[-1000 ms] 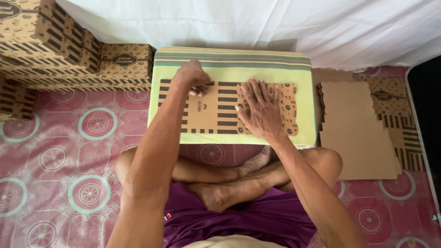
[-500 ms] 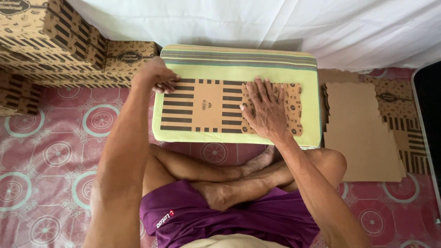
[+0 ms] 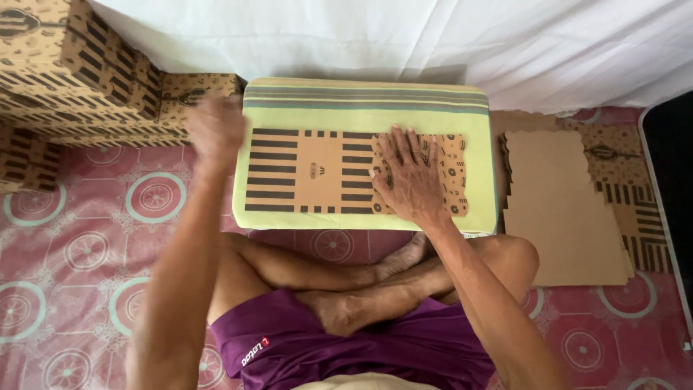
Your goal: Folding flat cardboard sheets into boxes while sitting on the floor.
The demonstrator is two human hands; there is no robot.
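Note:
A flat printed cardboard sheet (image 3: 317,172), brown with black stripes, lies on a pale yellow-green cushion (image 3: 364,108) in front of my crossed legs. My right hand (image 3: 408,177) presses flat on the sheet's right part, fingers spread. My left hand (image 3: 214,131) is blurred, raised just off the cushion's left edge, fingers curled, with nothing visible in it.
Folded patterned cardboard boxes (image 3: 79,79) are stacked at the left. A pile of flat cardboard sheets (image 3: 563,209) lies on the right. White cloth (image 3: 404,36) hangs behind the cushion. The floor mat (image 3: 72,245) is pink with circle patterns.
My left hand has left the sheet's left edge and moved left, off the cushion. The sheet now lies flat. My right hand has stayed pressed on it.

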